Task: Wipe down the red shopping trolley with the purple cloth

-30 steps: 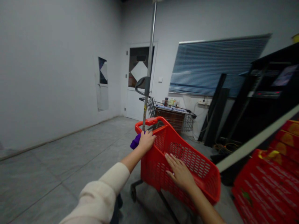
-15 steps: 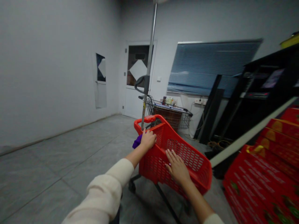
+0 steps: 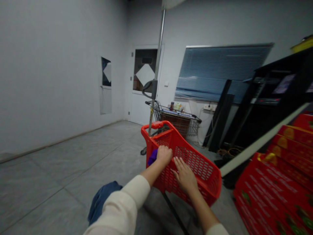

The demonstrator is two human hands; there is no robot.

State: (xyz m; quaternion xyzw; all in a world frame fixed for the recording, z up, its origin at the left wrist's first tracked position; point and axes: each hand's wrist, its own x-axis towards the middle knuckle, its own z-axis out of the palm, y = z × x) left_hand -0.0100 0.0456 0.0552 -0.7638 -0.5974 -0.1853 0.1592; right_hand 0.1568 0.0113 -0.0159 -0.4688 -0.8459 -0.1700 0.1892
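Note:
A red plastic shopping cart (image 3: 193,163) stands before me, its handle toward the far left. My left hand (image 3: 164,155) is closed on a purple cloth (image 3: 153,157) against the cart's near upper rim. Part of the cloth is hidden under the fingers. Just to the right, my right hand (image 3: 185,174) lies on the same near side of the basket with its fingers stretched out. A tall metal pole (image 3: 158,55) with a grey grip rises by the cart's handle.
Behind the cart stands a wire shopping trolley (image 3: 195,124) with items on it. Stacked red boxes (image 3: 269,192) rise on the right. A pale board (image 3: 259,143) leans diagonally there, near a black shelf (image 3: 276,94). A white door (image 3: 139,107) is at the back.
My left hand has slid with the purple cloth along the rim, right and down toward my right hand. My right hand has hardly moved. My knee has come into view at lower left.

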